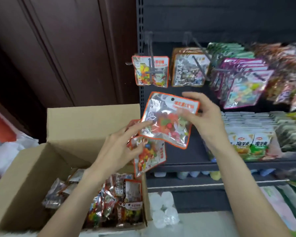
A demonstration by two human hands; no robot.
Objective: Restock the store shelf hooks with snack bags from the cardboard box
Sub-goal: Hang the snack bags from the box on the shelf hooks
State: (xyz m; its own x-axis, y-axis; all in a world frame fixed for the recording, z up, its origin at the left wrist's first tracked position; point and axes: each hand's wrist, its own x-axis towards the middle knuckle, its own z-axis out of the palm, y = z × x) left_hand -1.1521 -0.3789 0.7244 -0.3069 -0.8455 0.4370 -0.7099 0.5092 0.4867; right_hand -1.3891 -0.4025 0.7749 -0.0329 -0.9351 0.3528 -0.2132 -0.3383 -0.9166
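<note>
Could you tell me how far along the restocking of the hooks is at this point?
Partly done. One orange-edged snack bag already hangs on the leftmost hook, which has room for more. In hand: the right hand pinches a matching bag by its top, ready to hang, while the left hand holds further bags beneath. Left: the cardboard box still holds many bags.

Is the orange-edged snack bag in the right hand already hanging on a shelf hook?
No. The right hand holds the orange-edged snack bag below the hook, its hang hole free.
</note>
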